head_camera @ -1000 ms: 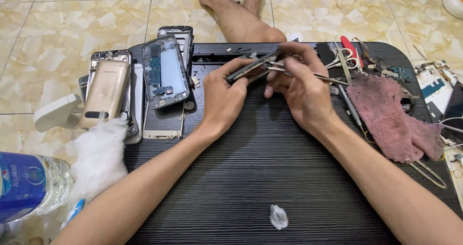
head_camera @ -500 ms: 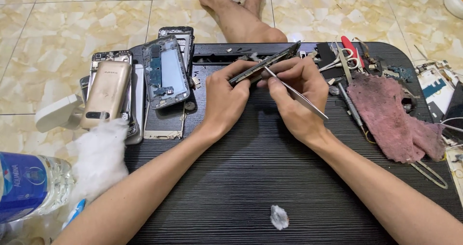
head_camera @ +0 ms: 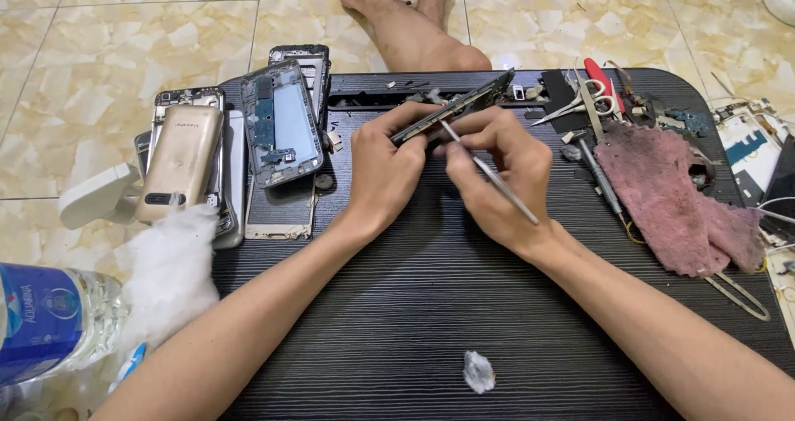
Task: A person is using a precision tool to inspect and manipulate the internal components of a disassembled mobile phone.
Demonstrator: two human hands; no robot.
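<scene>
Over black table (head_camera: 414,322), left hand (head_camera: 385,168) tilts a dark, thin phone frame (head_camera: 455,106).

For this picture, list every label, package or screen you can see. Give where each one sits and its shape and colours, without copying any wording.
Bottle label: blue band with white print, wrapped round the clear plastic bottle lying at the lower left.
Gold phone: rounded rectangle, face down on the phone pile at the left.
Opened phone frame: grey-blue rectangle, leaning on the pile beside the black table.
No lit screens show.

Matt ribbed black table (head_camera: 397,322), fuzzy pink cloth (head_camera: 671,206), shiny metal tweezers (head_camera: 490,173).
</scene>
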